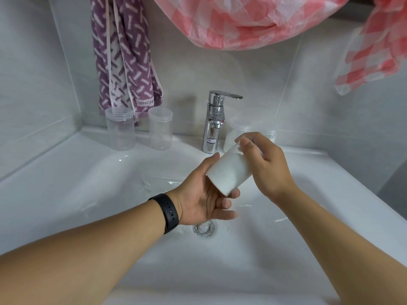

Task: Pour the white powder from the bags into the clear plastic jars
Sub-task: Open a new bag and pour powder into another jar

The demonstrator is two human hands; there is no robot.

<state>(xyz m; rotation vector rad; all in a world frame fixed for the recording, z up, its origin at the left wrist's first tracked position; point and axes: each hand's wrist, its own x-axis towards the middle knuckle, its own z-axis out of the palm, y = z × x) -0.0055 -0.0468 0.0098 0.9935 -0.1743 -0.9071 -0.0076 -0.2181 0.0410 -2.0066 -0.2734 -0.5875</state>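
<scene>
Head view looks down into a white ceramic washbasin [319, 172], both bare forearms reaching in from six o'clock. Near the centre, a clear plastic jar filled with white powder [229, 172] is held tilted above the bowl, its base toward seven o'clock and its top toward one o'clock. The left hand [204, 194], with a black band [168, 213] on its wrist, cradles the jar's base, thumb along the upper side and fingers curled beneath it. The right hand [264, 164] comes in from four o'clock and closes its fingers over the jar's top end; whether a lid is on there cannot be told, since the fingers hide it.

Directly below the hands, toward six o'clock, sits the round metal drain [203, 228], with white grains on it.

At twelve o'clock from the held jar stands a chrome mixer tap [214, 122]. At ten o'clock, two empty clear plastic jars [120, 128] stand upright side by side on the back ledge, near each other but apart. Just behind the right hand, at one o'clock, another clear jar holding white powder [235, 133] rests on the ledge, partly hidden.

A purple patterned towel [123, 53] hangs on the wall at eleven o'clock, and a pink and white checked cloth [242, 20] drapes across the top.
</scene>
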